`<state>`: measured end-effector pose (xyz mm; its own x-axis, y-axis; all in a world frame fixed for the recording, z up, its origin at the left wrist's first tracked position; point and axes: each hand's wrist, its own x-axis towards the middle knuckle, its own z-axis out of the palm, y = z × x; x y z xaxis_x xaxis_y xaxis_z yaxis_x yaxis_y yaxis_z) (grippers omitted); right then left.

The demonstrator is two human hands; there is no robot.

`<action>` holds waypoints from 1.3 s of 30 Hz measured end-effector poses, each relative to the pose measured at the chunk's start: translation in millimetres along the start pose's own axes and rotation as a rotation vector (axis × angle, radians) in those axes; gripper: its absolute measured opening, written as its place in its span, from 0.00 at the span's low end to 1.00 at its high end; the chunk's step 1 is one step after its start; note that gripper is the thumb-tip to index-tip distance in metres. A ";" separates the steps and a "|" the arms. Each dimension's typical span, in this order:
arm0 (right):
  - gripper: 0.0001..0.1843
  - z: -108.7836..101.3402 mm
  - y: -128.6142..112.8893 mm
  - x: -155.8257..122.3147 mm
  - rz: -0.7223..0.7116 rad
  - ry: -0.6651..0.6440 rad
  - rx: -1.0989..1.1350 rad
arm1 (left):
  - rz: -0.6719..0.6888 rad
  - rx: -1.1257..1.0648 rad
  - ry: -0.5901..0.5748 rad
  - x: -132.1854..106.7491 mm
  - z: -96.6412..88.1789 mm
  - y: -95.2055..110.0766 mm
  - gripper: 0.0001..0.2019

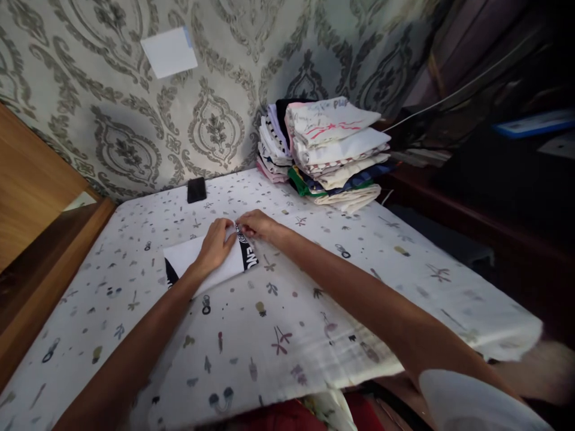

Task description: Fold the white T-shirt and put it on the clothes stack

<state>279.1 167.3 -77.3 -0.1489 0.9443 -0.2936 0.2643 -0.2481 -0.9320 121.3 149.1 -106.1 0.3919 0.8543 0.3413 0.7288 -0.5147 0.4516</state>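
Observation:
A white garment (231, 263), folded into a flat rectangle, lies on the patterned bedsheet. Black bands with white lettering mark its right end and left corner. My left hand (216, 244) rests on top of it, fingers lightly bent and thumb apart, pressing the cloth. At its far right corner my right hand (258, 225) pinches the black edge between thumb and fingers. Both hands are close together, with only a small gap between the fingertips. The garment's exact kind does not show in its folds.
Stacks of folded clothes (336, 149) stand at the back right against the wallpapered wall. A dark phone or wallet (196, 190) lies near the wall. A wooden panel (40, 179) borders the left side. A white card (169, 52) is on the wall.

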 end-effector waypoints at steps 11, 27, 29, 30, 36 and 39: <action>0.16 -17.2 32.7 -74.6 0.120 -0.487 0.101 | -0.007 -0.047 -0.028 3.3 -0.3 -11.3 0.08; 0.13 -22.3 37.0 -78.8 0.089 -0.361 -0.166 | -0.045 -0.165 -0.092 -0.8 -12.8 -4.9 0.09; 0.12 -19.1 34.5 -82.4 0.053 -0.273 -0.283 | -0.064 -0.169 -0.088 -2.1 -19.2 -7.8 0.10; 0.11 -18.1 33.0 -84.6 0.026 -0.225 -0.335 | -0.078 -0.156 -0.081 -4.0 -25.6 -10.8 0.11; 0.18 -8.0 25.9 -95.8 -0.326 0.056 -0.669 | -0.078 0.062 -0.016 -53.7 -87.1 -22.5 0.14; 0.31 10.8 25.4 -95.1 -0.693 -0.021 -0.995 | 0.039 0.136 -0.208 -93.3 -94.5 -12.6 0.19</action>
<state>289.6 68.8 -75.3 -0.5618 0.8048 0.1914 0.7375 0.5921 -0.3248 22.5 69.1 -65.7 0.5181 0.8376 0.1731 0.7742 -0.5453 0.3215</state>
